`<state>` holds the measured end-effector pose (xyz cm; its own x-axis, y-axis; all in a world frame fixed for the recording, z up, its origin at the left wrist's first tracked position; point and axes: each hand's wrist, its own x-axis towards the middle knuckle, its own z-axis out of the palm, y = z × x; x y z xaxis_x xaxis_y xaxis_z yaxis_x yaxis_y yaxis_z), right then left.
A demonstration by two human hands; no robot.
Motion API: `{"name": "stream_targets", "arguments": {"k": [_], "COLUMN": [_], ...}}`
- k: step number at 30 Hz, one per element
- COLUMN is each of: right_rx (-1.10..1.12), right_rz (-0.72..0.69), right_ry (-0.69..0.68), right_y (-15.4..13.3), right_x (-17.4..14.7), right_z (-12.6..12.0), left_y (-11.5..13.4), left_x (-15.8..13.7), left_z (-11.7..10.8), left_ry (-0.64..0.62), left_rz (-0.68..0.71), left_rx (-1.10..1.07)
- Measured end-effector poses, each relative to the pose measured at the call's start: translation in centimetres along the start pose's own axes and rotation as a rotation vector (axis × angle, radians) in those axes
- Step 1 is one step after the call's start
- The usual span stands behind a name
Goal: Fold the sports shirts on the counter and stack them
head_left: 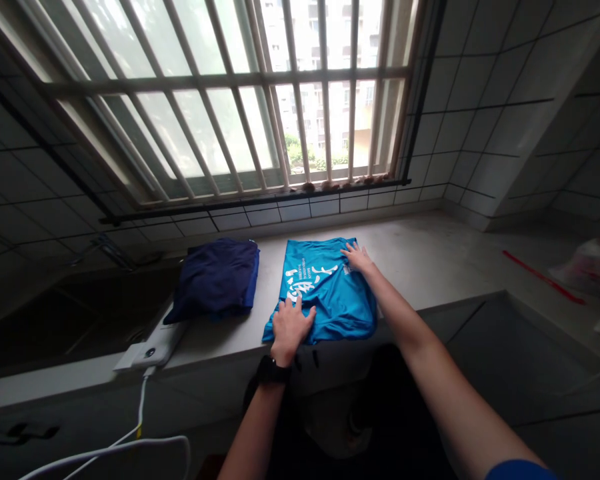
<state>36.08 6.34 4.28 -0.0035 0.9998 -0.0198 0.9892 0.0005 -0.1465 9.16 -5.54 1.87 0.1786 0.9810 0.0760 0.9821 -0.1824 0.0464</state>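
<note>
A teal T-shirt [325, 300] with white printing lies folded into a rough rectangle on the counter, some wrinkles in its lower part. My left hand [291, 327], a black watch on its wrist, rests with fingers spread on the shirt's near left part. At the far right corner, my right hand [357, 257] lies on the cloth, its fingers also spread. Neither hand grips anything. To the left of the shirt sits a stack of folded dark blue clothes [215, 277], apart from both hands.
A white power strip [163, 343] with a cable [141, 407] lies by the dark sink [75, 313] on the left. The pale counter [420, 250] runs below a barred window [280, 80]. A red strip [543, 277] and a plastic bag [593, 267] are at right.
</note>
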Motion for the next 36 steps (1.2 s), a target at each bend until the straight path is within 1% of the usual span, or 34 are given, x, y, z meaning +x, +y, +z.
{"name": "stream_targets", "arguments": {"k": [1, 3, 5, 6, 8, 10, 13, 16, 19, 22, 25, 28, 30, 32, 36], "right_rx": [0.026, 0.123, 0.242, 0.291, 0.325, 0.268, 0.18, 0.13, 0.109, 0.151, 0.251, 0.366, 0.449, 0.529, 0.641], "right_rz": [-0.028, -0.133, -0.277, -0.327, -0.384, -0.378, -0.359, -0.406, -0.423, -0.44, -0.495, -0.466, -0.433, -0.399, -0.32], "right_ry": [0.032, 0.122, 0.205, 0.237, 0.247, 0.258, 0.272, 0.311, 0.43, 0.589, 0.686, 0.71, 0.664, 0.574, 0.389], "right_y": [-0.8, -2.0, -2.6, -2.5, -2.2, -1.8, -1.8, -2.2, -2.3, -1.8, -0.9, -0.4, -0.2, 0.0, 0.3], "right_x": [-0.8, -3.7, -8.0, -10.4, -14.6, -17.5, -19.2, -19.6, -20.1, -20.5, -20.8, -21.4, -22.0, -22.8, -23.4], "right_z": [0.0, 0.9, 2.7, 3.9, 6.0, 7.6, 8.8, 9.8, 11.4, 12.4, 12.0, 10.3, 8.6, 6.9, 3.0], "left_y": [-0.6, -2.5, -4.9, -6.0, -7.5, -8.1, -8.4, -9.0, -9.8, -10.1, -9.9, -9.7, -9.7, -9.8, -9.8], "left_x": [-0.1, -0.1, -0.1, -0.1, -0.2, -0.3, -0.3, -0.1, 0.2, 0.1, -0.5, -1.8, -2.7, -3.6, -4.5], "left_z": [0.2, 0.9, 2.0, 2.6, 3.7, 4.4, 4.5, 4.2, 3.9, 3.5, 3.0, 2.4, 1.6, 0.5, -2.6], "left_ry": [0.011, 0.031, 0.034, 0.032, 0.04, 0.043, 0.022, 0.007, -0.014, 0.003, 0.087, 0.145, 0.145, 0.145, 0.203], "left_rz": [0.037, 0.174, 0.35, 0.411, 0.485, 0.517, 0.564, 0.62, 0.651, 0.603, 0.542, 0.486, 0.435, 0.386, 0.3], "left_rx": [-0.021, -0.077, -0.124, -0.135, -0.139, -0.131, -0.137, -0.213, -0.387, -0.588, -0.681, -0.747, -0.811, -0.866, -0.927]}}
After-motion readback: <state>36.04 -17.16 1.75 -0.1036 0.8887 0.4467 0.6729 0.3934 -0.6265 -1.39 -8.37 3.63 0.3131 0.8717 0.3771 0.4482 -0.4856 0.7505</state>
